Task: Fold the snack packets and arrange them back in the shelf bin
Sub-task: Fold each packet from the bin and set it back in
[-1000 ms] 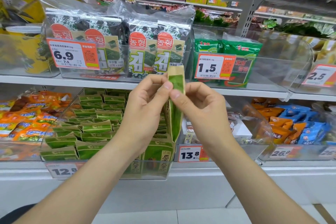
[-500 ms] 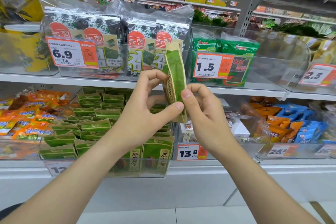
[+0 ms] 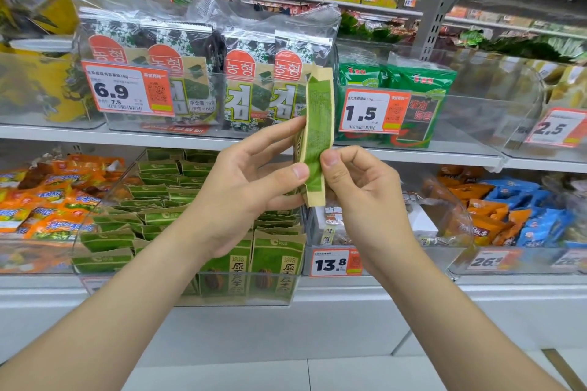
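Note:
A narrow green and tan snack packet (image 3: 317,124) stands upright in front of the shelves, its printed back towards me. My left hand (image 3: 251,190) holds its left edge, thumb against the lower part and fingers behind it. My right hand (image 3: 359,190) pinches its lower right edge between thumb and curled fingers. Below my hands a clear shelf bin (image 3: 235,290) on the lower shelf holds several matching green packets (image 3: 152,219), some upright at the front, many lying folded in rows.
Orange snack bags (image 3: 41,209) fill the bin to the left; orange and blue bags (image 3: 521,216) lie to the right. The upper shelf carries seaweed packs (image 3: 254,79), green packets (image 3: 419,82) and price tags (image 3: 127,89). White floor lies below.
The packet has been lifted a little higher and turned, so its printed back now faces me. Both hands slid down from its top to its lower half.

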A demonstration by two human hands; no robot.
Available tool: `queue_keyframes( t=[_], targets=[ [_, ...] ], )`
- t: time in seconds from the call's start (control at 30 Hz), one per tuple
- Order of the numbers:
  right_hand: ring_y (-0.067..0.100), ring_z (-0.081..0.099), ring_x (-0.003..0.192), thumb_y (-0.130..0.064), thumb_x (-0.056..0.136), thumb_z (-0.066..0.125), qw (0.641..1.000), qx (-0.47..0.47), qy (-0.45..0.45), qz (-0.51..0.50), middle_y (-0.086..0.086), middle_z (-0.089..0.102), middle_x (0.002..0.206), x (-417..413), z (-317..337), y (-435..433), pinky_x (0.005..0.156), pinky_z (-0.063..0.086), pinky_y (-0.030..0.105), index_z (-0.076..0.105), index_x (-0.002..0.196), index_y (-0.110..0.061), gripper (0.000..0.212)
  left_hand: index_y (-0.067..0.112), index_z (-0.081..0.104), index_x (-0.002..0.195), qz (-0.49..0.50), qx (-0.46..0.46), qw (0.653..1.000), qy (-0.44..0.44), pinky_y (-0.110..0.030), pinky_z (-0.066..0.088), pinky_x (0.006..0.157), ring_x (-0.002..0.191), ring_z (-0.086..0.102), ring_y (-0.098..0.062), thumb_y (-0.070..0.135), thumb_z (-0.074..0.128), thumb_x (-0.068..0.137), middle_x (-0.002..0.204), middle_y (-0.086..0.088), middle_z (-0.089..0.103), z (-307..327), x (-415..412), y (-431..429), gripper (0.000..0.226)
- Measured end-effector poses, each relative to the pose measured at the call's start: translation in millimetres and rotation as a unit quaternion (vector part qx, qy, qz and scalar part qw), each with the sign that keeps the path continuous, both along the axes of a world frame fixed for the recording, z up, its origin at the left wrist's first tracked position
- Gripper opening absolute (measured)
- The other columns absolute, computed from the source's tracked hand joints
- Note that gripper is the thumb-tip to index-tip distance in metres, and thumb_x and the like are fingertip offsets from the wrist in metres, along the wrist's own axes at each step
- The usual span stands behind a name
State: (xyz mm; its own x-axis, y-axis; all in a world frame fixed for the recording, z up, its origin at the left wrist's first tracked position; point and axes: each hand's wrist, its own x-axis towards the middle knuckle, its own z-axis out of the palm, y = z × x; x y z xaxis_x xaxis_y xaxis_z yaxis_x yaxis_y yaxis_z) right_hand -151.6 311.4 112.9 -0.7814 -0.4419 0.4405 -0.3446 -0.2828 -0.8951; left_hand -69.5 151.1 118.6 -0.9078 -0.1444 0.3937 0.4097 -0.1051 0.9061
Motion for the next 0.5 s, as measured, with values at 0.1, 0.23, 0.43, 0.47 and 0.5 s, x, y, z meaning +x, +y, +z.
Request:
queue_keyframes(
  t=[0.1,0.23,0.43,0.47,0.5],
  targets=[
    [0.022,0.07,0.083,-0.026,0.103,0.059,1.0,-0.002,-0.001,0.018,0.01,0.077,0.092,-1.4,0.5,0.7,0.085,0.059,0.055,0.063,0.099,-0.003,0.024,0.026,0.053,0.153,0.044,-0.03,0.999,0.011,-0.049,0.064,0.091,0.12,0.073,-0.025,0.015,0.072,0.092,0.149,0.009,0.063,0.3,-0.8,3.3,0.064],
    [0.019,0.067,0.088,-0.028,0.103,0.055,0.996,-0.01,-0.02,0.086,0.012,0.073,0.101,-4.6,2.4,1.9,0.085,0.058,0.039,0.06,0.101,-0.007,0.021,0.026,0.046,0.157,0.088,0.003,0.996,-0.008,-0.036,0.061,0.088,0.121,0.071,-0.015,0.025,0.066,0.098,0.142,0.007,0.068,-2.4,-6.3,4.5,0.062],
    [0.031,0.076,0.083,-0.032,0.105,0.064,0.999,0.011,-0.049,0.004,0.015,0.08,0.098,-4.2,3.9,3.8,0.071,0.063,0.042,0.072,0.105,0.0,0.033,0.021,0.06,0.136,0.175,0.011,0.984,-0.03,-0.051,0.067,0.074,0.107,0.077,-0.02,0.018,0.07,0.1,0.121,0.0,0.077,-1.7,-6.1,1.5,0.038],
    [0.031,0.076,0.08,-0.032,0.101,0.071,0.998,0.019,-0.054,-0.01,0.014,0.081,0.094,-3.0,4.0,4.4,0.065,0.063,0.04,0.072,0.106,0.0,0.033,0.022,0.058,0.134,0.195,0.005,0.98,-0.026,-0.052,0.067,0.071,0.106,0.077,-0.021,0.019,0.074,0.097,0.121,0.001,0.077,-1.2,-5.7,1.0,0.041],
    [0.03,0.077,0.078,-0.029,0.098,0.075,0.998,0.024,-0.054,-0.028,0.013,0.081,0.091,-3.0,2.8,4.6,0.062,0.063,0.039,0.072,0.105,0.0,0.03,0.023,0.056,0.132,0.209,-0.003,0.978,-0.021,-0.052,0.067,0.069,0.105,0.077,-0.022,0.019,0.077,0.095,0.12,0.001,0.076,-0.5,-5.0,0.8,0.043]
  ],
)
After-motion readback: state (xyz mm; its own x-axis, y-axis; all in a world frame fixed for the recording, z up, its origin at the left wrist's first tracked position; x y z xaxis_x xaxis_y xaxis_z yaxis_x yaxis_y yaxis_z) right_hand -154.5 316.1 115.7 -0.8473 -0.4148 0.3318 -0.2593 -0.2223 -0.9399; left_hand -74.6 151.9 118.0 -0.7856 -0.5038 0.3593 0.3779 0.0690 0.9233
